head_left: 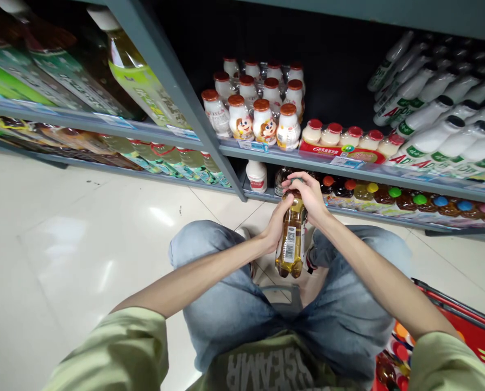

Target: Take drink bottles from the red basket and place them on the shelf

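Between my knees, in front of the lowest shelf, is a clear plastic bottle [291,255] of yellow-brown drink, tilted with its base toward me. A label with a barcode faces up. My left hand [278,220] is wrapped round the bottle's left side. Over its top end lies my right hand [307,196], fingers curled round the cap, which they mostly hide. Just behind my hands, a dark bottle [282,176] stands on the lowest shelf. A small white bottle [257,176] stands to its left.
White bottles with orange caps [262,122], a red-banded pack [344,142] and black-capped white bottles [433,136] fill the shelf above. Colour-capped bottles [395,194] line the lowest shelf. A red basket [470,331] with bottles stands at my right. Large drink bottles [140,81] are at left.
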The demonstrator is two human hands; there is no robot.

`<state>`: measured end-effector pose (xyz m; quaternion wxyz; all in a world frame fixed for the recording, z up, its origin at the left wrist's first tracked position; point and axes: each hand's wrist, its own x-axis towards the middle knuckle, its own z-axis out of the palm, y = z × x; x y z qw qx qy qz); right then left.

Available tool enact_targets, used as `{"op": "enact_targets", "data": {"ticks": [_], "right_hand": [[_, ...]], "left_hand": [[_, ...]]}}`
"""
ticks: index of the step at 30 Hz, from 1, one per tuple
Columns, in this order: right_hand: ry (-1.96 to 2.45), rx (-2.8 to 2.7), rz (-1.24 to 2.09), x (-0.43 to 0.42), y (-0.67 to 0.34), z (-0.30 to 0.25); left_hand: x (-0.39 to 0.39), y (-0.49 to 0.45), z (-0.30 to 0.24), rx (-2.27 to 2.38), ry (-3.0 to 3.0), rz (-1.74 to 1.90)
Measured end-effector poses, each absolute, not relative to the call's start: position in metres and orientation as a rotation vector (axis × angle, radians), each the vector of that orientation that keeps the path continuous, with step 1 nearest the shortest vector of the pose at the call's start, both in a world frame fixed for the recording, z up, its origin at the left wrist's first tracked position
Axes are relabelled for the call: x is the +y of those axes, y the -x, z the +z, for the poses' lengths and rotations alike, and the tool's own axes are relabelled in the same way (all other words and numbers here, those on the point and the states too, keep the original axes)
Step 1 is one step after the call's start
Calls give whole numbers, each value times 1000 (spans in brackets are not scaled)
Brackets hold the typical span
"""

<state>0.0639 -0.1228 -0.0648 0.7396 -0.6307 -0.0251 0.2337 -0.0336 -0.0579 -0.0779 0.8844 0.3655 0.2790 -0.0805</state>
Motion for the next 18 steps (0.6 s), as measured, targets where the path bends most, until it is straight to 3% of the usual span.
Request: {"op": "enact_targets", "data": {"ticks": [18], "right_hand": [[1407, -117, 494, -125, -65, -70]], "left_hand": [[-56, 35, -81, 535, -773, -167]]}}
